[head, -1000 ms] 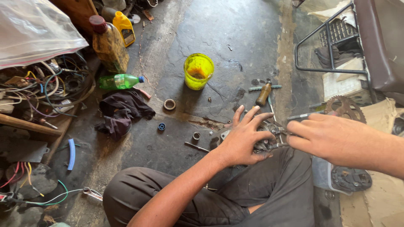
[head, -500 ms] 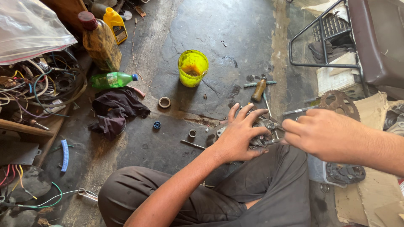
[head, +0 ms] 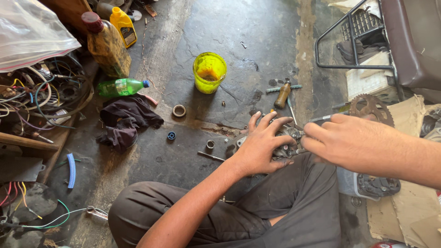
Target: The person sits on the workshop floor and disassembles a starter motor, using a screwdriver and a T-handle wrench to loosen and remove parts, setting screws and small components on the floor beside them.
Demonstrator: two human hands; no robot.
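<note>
I sit on a dark oily floor with a greasy metal engine part in front of my knee. My left hand lies spread over that part and presses it down, fingers apart. My right hand is closed around a slim metal tool whose tip meets the part; most of the part is hidden under both hands. A rusty sprocket lies just beyond my right hand.
A yellow cup stands ahead. A wooden-handled screwdriver, a ring, a blue cap and small bolts lie near. A dark rag, green bottle, oil bottles and tangled wires are left; a metal frame right.
Both hands stay on the metal part. The view has shifted slightly, so the floor items sit a little lower and more to the left than before.
</note>
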